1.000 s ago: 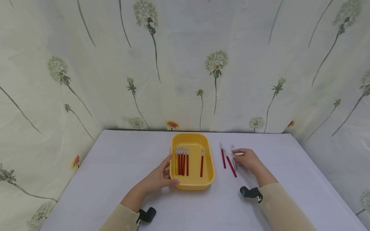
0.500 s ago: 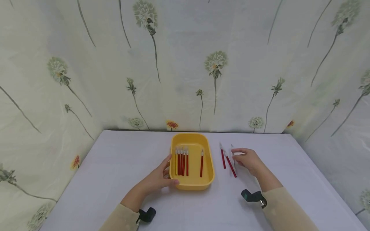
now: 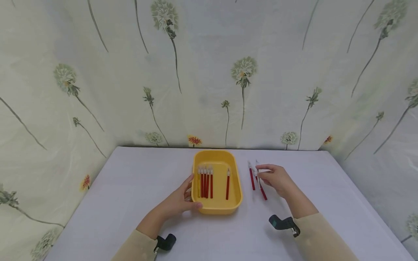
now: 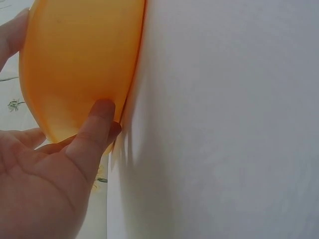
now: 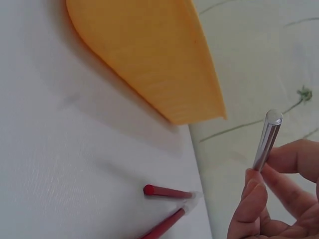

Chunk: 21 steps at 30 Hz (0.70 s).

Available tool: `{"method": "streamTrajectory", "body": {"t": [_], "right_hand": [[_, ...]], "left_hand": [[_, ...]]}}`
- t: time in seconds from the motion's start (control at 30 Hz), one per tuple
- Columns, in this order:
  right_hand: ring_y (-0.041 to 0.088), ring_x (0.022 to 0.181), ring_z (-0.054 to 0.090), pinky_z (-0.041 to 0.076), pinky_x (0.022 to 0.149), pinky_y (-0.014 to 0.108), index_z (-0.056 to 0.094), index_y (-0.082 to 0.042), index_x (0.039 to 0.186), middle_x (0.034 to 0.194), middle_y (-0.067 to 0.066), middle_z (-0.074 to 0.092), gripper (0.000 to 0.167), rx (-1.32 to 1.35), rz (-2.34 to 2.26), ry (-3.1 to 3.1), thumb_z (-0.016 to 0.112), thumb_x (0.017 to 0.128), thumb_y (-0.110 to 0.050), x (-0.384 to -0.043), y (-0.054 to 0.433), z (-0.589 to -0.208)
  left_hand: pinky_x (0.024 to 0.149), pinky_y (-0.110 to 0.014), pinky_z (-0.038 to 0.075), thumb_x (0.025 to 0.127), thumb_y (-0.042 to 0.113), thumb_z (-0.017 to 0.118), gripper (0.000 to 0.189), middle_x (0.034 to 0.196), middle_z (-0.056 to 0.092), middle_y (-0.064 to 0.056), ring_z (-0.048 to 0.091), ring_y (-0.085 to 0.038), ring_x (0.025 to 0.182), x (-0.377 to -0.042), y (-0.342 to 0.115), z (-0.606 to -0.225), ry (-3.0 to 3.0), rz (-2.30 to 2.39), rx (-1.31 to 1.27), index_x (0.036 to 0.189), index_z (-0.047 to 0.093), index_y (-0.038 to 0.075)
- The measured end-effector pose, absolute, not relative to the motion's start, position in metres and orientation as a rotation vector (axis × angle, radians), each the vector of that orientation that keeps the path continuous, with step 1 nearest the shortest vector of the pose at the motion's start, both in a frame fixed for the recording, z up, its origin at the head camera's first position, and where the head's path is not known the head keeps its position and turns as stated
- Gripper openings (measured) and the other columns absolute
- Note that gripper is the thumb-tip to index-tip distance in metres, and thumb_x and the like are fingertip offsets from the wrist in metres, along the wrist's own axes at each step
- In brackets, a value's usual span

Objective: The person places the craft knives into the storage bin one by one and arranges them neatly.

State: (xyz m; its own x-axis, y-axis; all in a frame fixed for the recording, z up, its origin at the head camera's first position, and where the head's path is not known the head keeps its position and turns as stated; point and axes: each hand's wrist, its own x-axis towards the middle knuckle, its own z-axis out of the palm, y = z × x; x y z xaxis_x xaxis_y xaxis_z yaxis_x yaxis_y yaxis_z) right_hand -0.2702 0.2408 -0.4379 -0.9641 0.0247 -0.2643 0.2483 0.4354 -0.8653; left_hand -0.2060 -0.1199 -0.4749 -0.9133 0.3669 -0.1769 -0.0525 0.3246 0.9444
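My left hand (image 3: 177, 200) grips the near left side of a yellow plastic tray (image 3: 236, 203), thumb at its rim and fingers on the outer wall. In the left wrist view, fingertips press the tray's wall (image 4: 79, 64). My right hand (image 3: 277, 179) pinches a slim silver-handled paintbrush (image 5: 266, 139) between thumb and fingers, lifted above the table right of the tray. Beneath and beside it lie two red paintbrushes with pale, clear-looking caps, a left one (image 3: 252, 179) and a right one (image 3: 263, 194). The silver brush's far end is partly hidden by the fingers.
Inside the tray, several red brushes (image 3: 207, 185) lie side by side at the left with a yellow one (image 3: 199, 185); another red brush (image 3: 228, 185) lies apart at the right. A white table (image 3: 147, 174) meets a flower-printed backdrop (image 3: 202, 108) at its back edge.
My right hand has raised the silver brush and carried it a little left, over the right-hand red brush. The left hand and tray stay in place.
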Motion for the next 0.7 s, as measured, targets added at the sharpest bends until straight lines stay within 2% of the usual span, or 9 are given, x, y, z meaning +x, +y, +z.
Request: {"method": "streamTrajectory", "body": {"t": [0.3,0.7], "right_hand": [[0.037,0.113,0.059,0.051,0.101,0.041,0.059,-0.003,0.137,0.127,0.021,0.062,0.042,0.172,-1.621,2.443,0.064,0.097,-0.016,-0.266,0.222,-0.431],[0.033,0.115,0.061,0.049,0.103,0.046,0.062,-0.013,0.136,0.131,0.017,0.06,0.041,0.172,-1.602,2.41,0.066,0.096,-0.021,-0.263,0.195,-0.427]], "left_hand": [[0.113,-0.05,0.037,0.082,0.028,0.085,0.113,0.164,0.023,-0.015,0.036,-0.034,0.144,-0.207,-0.12,-0.475,2.22,1.627,0.284,0.163,0.006,0.026],[0.113,-0.05,0.037,0.081,0.028,0.085,0.113,0.163,0.023,-0.015,0.036,-0.034,0.144,-0.206,-0.12,-0.475,2.222,1.625,0.278,0.162,0.007,0.026]]}}
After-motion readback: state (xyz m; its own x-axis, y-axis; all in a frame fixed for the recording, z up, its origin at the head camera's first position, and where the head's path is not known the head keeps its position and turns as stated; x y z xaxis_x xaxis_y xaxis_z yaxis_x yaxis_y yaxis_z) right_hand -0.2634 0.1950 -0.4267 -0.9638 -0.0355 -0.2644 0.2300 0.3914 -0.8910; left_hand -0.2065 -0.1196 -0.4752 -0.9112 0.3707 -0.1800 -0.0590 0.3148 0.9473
